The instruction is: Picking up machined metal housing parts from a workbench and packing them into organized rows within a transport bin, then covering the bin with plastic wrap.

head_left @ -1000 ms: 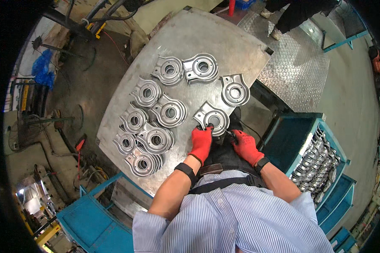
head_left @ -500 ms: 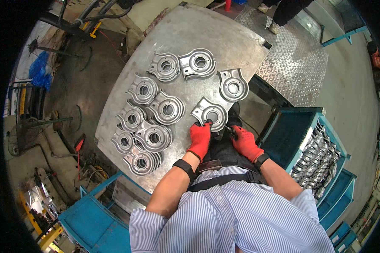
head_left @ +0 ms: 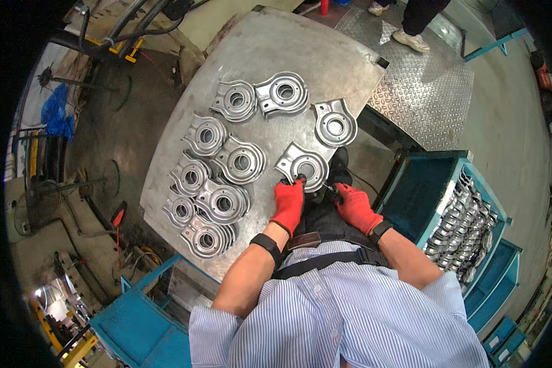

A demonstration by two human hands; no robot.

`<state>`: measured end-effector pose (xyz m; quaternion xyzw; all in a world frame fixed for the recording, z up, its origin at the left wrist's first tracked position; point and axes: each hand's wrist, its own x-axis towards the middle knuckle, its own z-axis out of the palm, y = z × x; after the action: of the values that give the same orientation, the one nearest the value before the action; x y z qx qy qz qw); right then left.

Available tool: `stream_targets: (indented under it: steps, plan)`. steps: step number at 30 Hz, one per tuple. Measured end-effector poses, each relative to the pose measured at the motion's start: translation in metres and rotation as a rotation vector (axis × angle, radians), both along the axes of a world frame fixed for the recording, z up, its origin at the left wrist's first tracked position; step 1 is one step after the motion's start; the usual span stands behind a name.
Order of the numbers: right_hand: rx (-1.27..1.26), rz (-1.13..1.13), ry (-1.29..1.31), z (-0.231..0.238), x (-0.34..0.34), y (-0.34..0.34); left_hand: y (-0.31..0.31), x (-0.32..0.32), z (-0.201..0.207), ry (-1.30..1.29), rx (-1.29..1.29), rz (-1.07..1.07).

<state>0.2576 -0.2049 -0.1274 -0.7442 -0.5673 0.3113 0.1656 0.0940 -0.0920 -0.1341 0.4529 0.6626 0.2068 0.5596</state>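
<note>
My left hand point(head_left: 289, 203), in a red glove, grips the near edge of a stamped metal bracket with a round hole point(head_left: 302, 165) at the near edge of the grey metal table point(head_left: 300, 49). Just to the right, off the table edge, my red-gloved right hand point(head_left: 353, 208) is closed around a small dark tool point(head_left: 329, 189) whose tip points at that bracket. Several similar silver brackets point(head_left: 221, 199) lie spread over the table to the left and beyond, some overlapping.
A blue bin point(head_left: 472, 227) at my right holds stacked metal parts. A diamond-plate floor panel point(head_left: 423, 80) lies beyond the table, where another person's feet point(head_left: 414, 40) stand. Blue frames point(head_left: 141, 319) sit at lower left, with hoses and clutter on the left floor.
My hands stay on the same bracket and tool, barely shifting. The view has drifted slightly. The other person's feet have moved a little at the top.
</note>
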Motion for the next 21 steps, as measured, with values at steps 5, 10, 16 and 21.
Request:
stream_targets:
  steps: [5,10,16,21]
  plan:
    - [0.033,-0.014,0.004,-0.005,0.000,-0.002,0.000,-0.004,-0.023,-0.063,0.001,0.015]
    - [0.024,0.026,0.028,-0.003,0.004,0.001,0.000,-0.007,-0.029,-0.111,-0.023,0.023]
    - [0.071,-0.008,0.010,-0.006,0.001,0.002,-0.001,-0.011,-0.030,-0.175,-0.078,0.057]
    - [0.089,-0.053,0.069,0.001,0.005,0.004,0.003,-0.006,-0.015,-0.252,-0.061,0.084]
